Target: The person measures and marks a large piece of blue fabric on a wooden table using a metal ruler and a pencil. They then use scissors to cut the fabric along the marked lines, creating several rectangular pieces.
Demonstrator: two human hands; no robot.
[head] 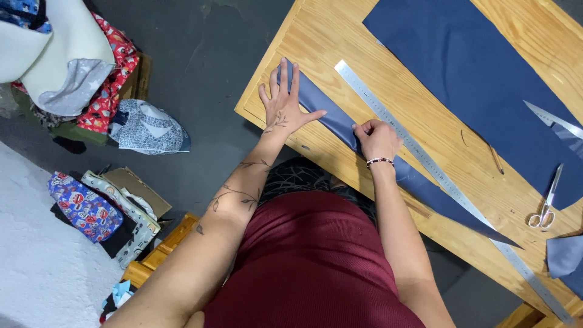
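Left hand (pixel 283 103) fingers spread flat, pinning navy fabric strip (pixel 388 164) to desk (pixel 316 36). Right hand (pixel 378 140) fingers pinching strip edge, keeping it taut. Steel ruler (pixel 425 161) just beyond fingers, parallel; scissors (pixel 545 206) well apart.

Long navy fabric strip (pixel 388 164), flat along wooden table edge.

Head-worn view, steeply down, close over wooden table (pixel 340 42)
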